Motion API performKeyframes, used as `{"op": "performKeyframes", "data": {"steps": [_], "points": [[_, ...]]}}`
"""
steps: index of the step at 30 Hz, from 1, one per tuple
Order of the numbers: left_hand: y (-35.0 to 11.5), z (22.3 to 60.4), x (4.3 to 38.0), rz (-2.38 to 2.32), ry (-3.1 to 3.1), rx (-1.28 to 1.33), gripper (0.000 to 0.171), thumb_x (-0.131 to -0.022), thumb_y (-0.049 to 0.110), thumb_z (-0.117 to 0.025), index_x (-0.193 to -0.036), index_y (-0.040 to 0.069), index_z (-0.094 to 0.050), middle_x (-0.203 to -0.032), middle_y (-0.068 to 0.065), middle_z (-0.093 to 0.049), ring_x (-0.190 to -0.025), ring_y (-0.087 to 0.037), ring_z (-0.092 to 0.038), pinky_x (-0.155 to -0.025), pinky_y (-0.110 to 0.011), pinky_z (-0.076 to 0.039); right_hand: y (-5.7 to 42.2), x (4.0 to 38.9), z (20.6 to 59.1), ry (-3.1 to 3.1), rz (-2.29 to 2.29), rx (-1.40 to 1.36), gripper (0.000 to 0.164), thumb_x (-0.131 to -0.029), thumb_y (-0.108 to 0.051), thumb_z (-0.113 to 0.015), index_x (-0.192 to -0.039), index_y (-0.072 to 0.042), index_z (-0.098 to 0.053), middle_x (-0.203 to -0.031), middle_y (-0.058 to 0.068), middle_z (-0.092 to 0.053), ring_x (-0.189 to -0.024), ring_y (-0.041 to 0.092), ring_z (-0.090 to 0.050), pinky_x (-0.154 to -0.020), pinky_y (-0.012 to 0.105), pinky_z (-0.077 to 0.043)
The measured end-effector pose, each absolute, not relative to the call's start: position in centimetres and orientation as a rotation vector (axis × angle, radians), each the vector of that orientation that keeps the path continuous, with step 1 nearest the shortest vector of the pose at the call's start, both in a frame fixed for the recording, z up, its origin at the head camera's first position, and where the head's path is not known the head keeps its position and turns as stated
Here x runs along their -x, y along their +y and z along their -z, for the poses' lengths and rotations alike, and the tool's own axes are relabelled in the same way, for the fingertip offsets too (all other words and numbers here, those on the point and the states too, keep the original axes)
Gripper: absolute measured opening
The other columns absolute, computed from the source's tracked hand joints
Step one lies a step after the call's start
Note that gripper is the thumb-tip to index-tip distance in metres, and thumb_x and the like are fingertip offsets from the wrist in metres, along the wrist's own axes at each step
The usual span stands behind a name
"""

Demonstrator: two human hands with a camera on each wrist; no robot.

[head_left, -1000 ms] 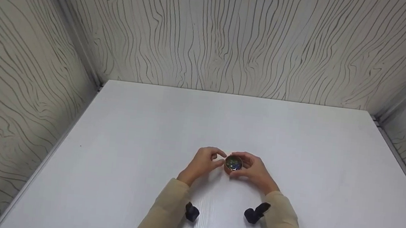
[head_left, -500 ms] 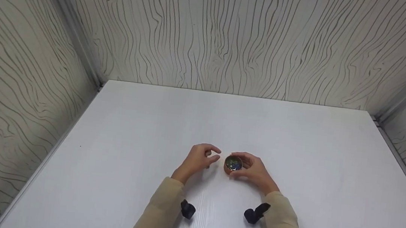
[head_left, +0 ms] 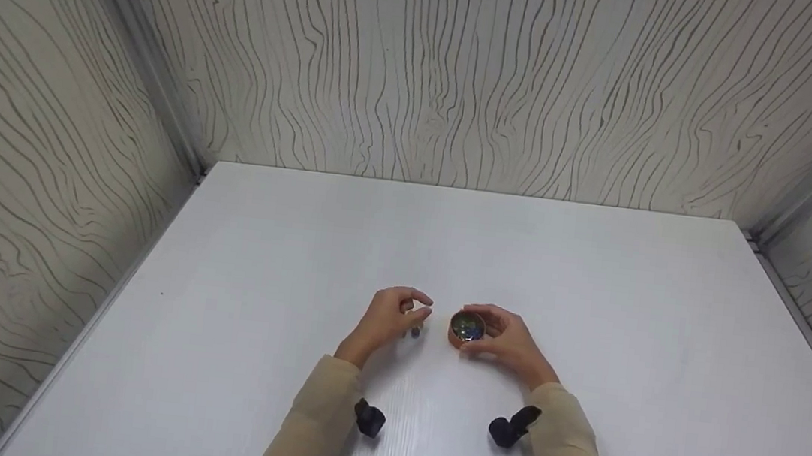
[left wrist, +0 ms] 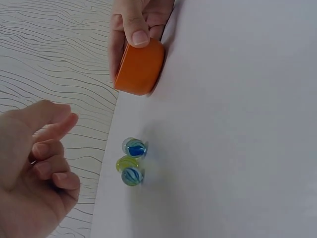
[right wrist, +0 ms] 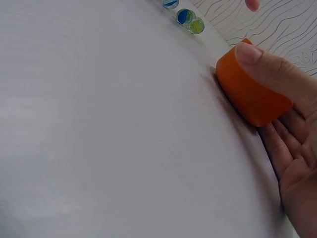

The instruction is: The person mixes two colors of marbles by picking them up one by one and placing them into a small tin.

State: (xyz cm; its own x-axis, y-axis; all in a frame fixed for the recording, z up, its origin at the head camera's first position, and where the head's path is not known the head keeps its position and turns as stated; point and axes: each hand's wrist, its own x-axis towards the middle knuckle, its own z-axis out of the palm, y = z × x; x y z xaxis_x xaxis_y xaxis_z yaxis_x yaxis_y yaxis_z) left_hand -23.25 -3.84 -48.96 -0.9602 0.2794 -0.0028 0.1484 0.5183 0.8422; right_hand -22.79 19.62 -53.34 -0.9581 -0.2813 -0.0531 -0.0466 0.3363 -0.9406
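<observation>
1. Just below the centre of the head view, the right hand (head_left: 511, 341) is clamped on the orange cup (left wrist: 140, 72), thumb on one side, fingers on the other. The cup's mouth faces up, with glassy green and blue pieces inside, too small to count. Its base seems to rest on the white tabletop (head_left: 283, 245).

2. To the left of that, the left hand (head_left: 383, 320) holds nothing I can see. Thumb and index finger stand apart; the other fingers curl loosely.

3. In the left wrist view, loose marbles (left wrist: 127, 164) lie clustered left of centre, below the cup and apart from it. I make out three, blue and yellow-green, perhaps another behind the top one.

4. Round glass rolls easily, I'd judge, so a light, level pinch on one marble suits better than a push into the cluster. A firm right grip should stop the cup tipping.

5. The tabletop's back edge crosses mid-frame beneath the back wall (head_left: 437, 73), well apart from both hands. The roomiest stretches lie above and to either side; between the hands it is tighter. Low in the frame, two black wrist cameras (head_left: 503, 432) jut inward, so forearms drawn together could knock them.
</observation>
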Motion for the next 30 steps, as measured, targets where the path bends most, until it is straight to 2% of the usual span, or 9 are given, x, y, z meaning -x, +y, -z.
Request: {"op": "performKeyframes", "data": {"steps": [7,15,23,30], "points": [[-4.5,49.3,23.3,-1.481,2.594,-0.347,0.020,-0.091,0.016,-0.064,-0.104,0.003,-0.071,-0.072,0.003,-0.038,-0.072,-0.011,-0.039,-0.061,-0.020,-0.032,19.7,22.9,53.5,2.310,1.754,0.334,0.070,-0.068,-0.016,-0.086,-0.129,0.000,-0.056,-0.135,0.022,-0.057,-0.131,0.036,-0.051,-0.111,0.040,-0.039],[-5.5,50.0,23.3,-1.462,2.621,-0.307,0.018,-0.090,0.017,-0.066,-0.100,0.004,-0.072,-0.072,0.003,-0.040,-0.072,-0.012,-0.040,-0.063,-0.021,-0.031,19.6,22.9,53.5,2.330,1.730,0.341,0.068,-0.069,-0.016,-0.085,-0.129,0.000,-0.056,-0.136,0.022,-0.057,-0.132,0.037,-0.050,-0.112,0.045,-0.038],[-6.5,50.5,23.3,-1.434,2.617,-0.243,0.019,-0.090,0.022,-0.066,-0.097,0.005,-0.071,-0.072,0.004,-0.041,-0.070,-0.011,-0.040,-0.061,-0.022,-0.032,19.6,22.8,53.4,2.346,1.722,0.343,0.068,-0.070,-0.015,-0.085,-0.129,0.000,-0.056,-0.135,0.022,-0.057,-0.131,0.038,-0.050,-0.112,0.046,-0.037],[-7.0,51.0,23.2,-1.401,2.653,-0.258,0.018,-0.089,0.019,-0.064,-0.096,0.003,-0.071,-0.070,0.005,-0.041,-0.068,-0.011,-0.039,-0.061,-0.021,-0.032,19.6,22.7,53.4,2.363,1.697,0.311,0.067,-0.071,-0.017,-0.085,-0.130,-0.003,-0.056,-0.136,0.020,-0.057,-0.132,0.036,-0.050,-0.112,0.045,-0.038]]}}
